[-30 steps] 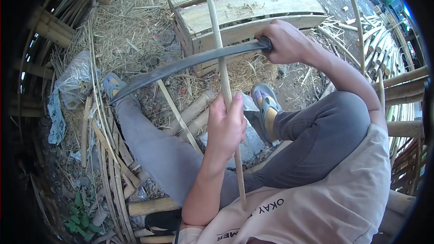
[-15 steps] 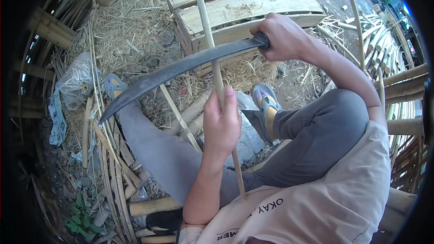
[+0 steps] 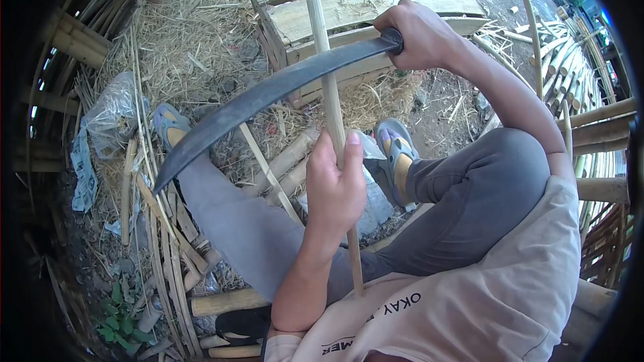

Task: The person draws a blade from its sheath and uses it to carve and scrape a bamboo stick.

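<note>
My left hand (image 3: 335,184) is closed around a pale wooden stick (image 3: 331,104), which stands nearly upright with its lower end against my shirt. The handle of a long, curved dark blade (image 3: 268,90) is in my right hand (image 3: 421,39), fingers wrapped round it. The blade crosses the upper part of the stick and covers a short stretch of it. Its curved tip hangs over my lower leg at the left.
A slatted wooden crate (image 3: 376,10) stands ahead, beyond the blade. Straw shavings (image 3: 194,33) cover the ground. Cut bamboo poles (image 3: 570,60) are piled at the right. Long bamboo strips (image 3: 157,255) and a plastic bag (image 3: 113,117) lie at the left.
Over the last second the right hand and blade handle have moved up and the blade is tilted more steeply. The stick swung left, then back right, and its top is higher.
</note>
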A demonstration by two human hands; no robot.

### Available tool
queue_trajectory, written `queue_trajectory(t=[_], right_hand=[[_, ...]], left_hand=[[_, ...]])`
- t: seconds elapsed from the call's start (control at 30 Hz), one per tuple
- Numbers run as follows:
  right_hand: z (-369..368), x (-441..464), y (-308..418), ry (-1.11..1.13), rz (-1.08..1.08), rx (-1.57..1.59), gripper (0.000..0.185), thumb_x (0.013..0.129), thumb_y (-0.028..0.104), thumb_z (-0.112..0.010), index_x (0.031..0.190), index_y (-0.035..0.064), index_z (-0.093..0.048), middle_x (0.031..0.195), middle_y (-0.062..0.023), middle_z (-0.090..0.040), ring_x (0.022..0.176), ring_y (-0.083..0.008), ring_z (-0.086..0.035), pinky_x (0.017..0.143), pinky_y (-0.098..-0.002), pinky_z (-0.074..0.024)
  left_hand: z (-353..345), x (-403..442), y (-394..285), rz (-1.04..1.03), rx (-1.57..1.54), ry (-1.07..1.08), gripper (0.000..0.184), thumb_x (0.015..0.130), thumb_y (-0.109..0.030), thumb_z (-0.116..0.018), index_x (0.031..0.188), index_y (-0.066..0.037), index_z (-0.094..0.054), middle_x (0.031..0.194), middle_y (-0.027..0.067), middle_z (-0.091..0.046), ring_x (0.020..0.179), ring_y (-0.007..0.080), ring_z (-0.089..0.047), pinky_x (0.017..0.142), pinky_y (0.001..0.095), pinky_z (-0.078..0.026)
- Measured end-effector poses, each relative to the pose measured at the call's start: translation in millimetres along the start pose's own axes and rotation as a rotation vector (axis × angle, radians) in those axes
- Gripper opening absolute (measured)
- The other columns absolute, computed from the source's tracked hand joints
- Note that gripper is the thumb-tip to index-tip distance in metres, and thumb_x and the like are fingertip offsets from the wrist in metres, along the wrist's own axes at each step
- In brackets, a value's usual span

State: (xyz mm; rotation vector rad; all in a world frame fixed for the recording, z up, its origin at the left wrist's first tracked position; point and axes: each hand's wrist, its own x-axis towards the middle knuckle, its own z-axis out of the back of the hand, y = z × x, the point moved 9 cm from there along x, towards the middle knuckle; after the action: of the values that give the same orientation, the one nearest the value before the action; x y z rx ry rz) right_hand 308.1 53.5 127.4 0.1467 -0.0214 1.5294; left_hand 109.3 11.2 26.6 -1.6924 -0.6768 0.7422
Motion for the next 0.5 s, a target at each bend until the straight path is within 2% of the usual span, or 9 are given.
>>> queue_trajectory(t=[0.03, 0.13, 0.17, 0.27, 0.3, 0.4, 0.47, 0.5], right_hand=[[3, 1, -9, -0.166, 0.012, 0.08, 0.018, 0.064, 0.004, -0.063, 0.079, -0.0019, -0.07, 0.071, -0.0226, -0.066, 0.071, -0.0396, -0.067, 0.068, -0.0449, -0.0546], [9, 6, -43, -0.227, -0.131, 0.102, 0.017, 0.066, 0.003, -0.061, 0.08, -0.0027, -0.07, 0.07, -0.0224, -0.066, 0.069, -0.0392, -0.066, 0.065, -0.0448, -0.054], [9, 4, -44, -0.18, -0.117, 0.04, 0.016, 0.067, 0.004, -0.061, 0.079, -0.0032, -0.07, 0.069, -0.0227, -0.065, 0.068, -0.0392, -0.066, 0.063, -0.0446, -0.0537], [13, -11, 0, 0.04, -0.074, 0.066, 0.03, 0.07, 0.007, -0.066, 0.097, -0.0051, -0.071, 0.08, -0.0222, -0.067, 0.082, -0.0386, -0.066, 0.077, -0.0434, -0.0525], [11, -17, 11, -0.033, 0.023, 0.113, 0.027, 0.07, 0.007, -0.065, 0.093, -0.0051, -0.071, 0.08, -0.022, -0.066, 0.084, -0.0389, -0.066, 0.076, -0.0447, -0.0523], [6, -8, 13, -0.008, -0.013, 0.0, 0.024, 0.068, 0.006, -0.065, 0.089, -0.0054, -0.07, 0.079, -0.0226, -0.066, 0.083, -0.0389, -0.066, 0.075, -0.0458, -0.0521], [-3, -4, 9, -0.018, -0.016, 0.058, 0.024, 0.064, 0.003, -0.062, 0.085, -0.0058, -0.07, 0.071, -0.0222, -0.063, 0.073, -0.0387, -0.065, 0.067, -0.0453, -0.0512], [-4, -2, 12, -0.003, -0.01, 0.067, 0.022, 0.064, 0.002, -0.061, 0.083, -0.0056, -0.069, 0.067, -0.0219, -0.062, 0.069, -0.0388, -0.064, 0.064, -0.0454, -0.0502]], left_hand=[[0, -1, -2, -0.011, 0.027, 0.0, 0.026, 0.107, -0.028, -0.047, 0.089, -0.011, -0.043, 0.056, -0.0074, -0.035, 0.037, 0.0011, -0.032, 0.031, 0.0207, -0.024], [-5, -5, -1, 0.026, -0.039, 0.044, 0.023, 0.107, -0.027, -0.047, 0.091, -0.011, -0.044, 0.056, -0.0073, -0.035, 0.037, 0.001, -0.031, 0.031, 0.0205, -0.023], [-6, -5, 1, 0.058, -0.094, 0.064, 0.022, 0.107, -0.027, -0.047, 0.092, -0.011, -0.044, 0.056, -0.0074, -0.034, 0.037, 0.0008, -0.03, 0.031, 0.0204, -0.022], [-10, -9, 1, 0.217, -0.33, 0.15, 0.019, 0.107, -0.026, -0.047, 0.094, -0.014, -0.045, 0.056, -0.0083, -0.031, 0.038, 0.0, -0.025, 0.032, 0.0199, -0.017], [-8, -10, -2, 0.268, -0.413, 0.176, 0.018, 0.107, -0.026, -0.048, 0.093, -0.015, -0.045, 0.056, -0.0087, -0.029, 0.039, -0.0003, -0.023, 0.032, 0.0197, -0.016], [-14, -12, -4, 0.333, -0.484, 0.184, 0.018, 0.105, -0.021, -0.05, 0.089, -0.018, -0.043, 0.058, -0.0094, -0.03, 0.04, -0.0011, -0.022, 0.032, 0.0194, -0.012], [-14, -6, -1, 0.304, -0.473, 0.19, 0.019, 0.104, -0.017, -0.052, 0.088, -0.018, -0.041, 0.059, -0.0091, -0.031, 0.04, -0.0012, -0.022, 0.032, 0.0196, -0.012], [-14, -7, 0, 0.321, -0.512, 0.204, 0.023, 0.099, -0.007, -0.055, 0.087, -0.018, -0.038, 0.06, -0.0083, -0.033, 0.04, -0.0013, -0.023, 0.032, 0.0198, -0.012]])
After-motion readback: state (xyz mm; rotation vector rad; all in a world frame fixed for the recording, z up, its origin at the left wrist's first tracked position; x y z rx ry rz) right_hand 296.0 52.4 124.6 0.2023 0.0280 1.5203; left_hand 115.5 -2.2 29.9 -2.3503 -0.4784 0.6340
